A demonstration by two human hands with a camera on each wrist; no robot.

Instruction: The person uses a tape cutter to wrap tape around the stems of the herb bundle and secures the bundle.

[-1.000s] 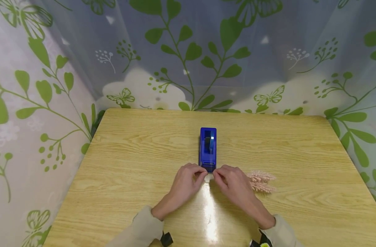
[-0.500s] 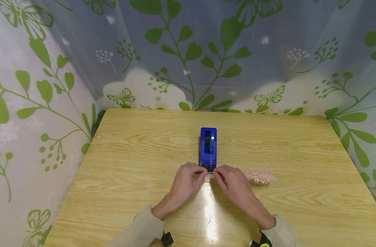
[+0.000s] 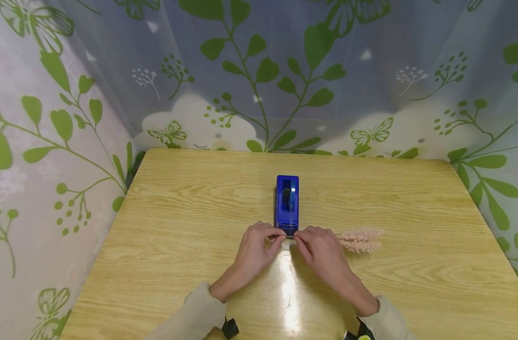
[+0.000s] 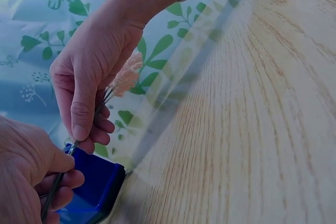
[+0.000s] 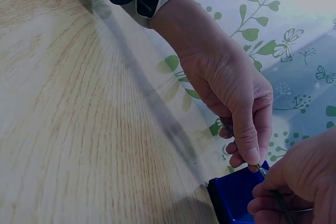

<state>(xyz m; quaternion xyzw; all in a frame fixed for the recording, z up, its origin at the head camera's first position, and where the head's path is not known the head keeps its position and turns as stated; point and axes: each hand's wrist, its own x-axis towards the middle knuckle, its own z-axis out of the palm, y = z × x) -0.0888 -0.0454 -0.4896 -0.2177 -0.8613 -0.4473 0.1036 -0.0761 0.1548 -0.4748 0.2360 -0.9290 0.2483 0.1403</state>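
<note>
A blue tape dispenser [image 3: 287,203] stands upright on the wooden table, its near end just beyond my fingertips. My left hand [image 3: 256,248] and right hand [image 3: 324,250] meet there, thumb against fingers. Between them they pinch the thin dark stems [image 4: 54,190] of two pink flower sprigs. The fluffy pink heads [image 3: 363,240] stick out to the right past my right hand, slightly spread apart. In the left wrist view, a shiny clear bit [image 4: 71,147] sits on the stems between the two thumbs. Most of each stem is hidden by the fingers.
The wooden table [image 3: 178,198] reaches back to a curtain [image 3: 284,94] printed with green leaves. A bright light reflection lies on the tabletop between my forearms. Both wrists carry dark straps with small devices.
The flower heads have turned about their stems: apart at first, overlapping as one, then apart again and slightly farther back. Both hands keep their pinch and have hardly moved.
</note>
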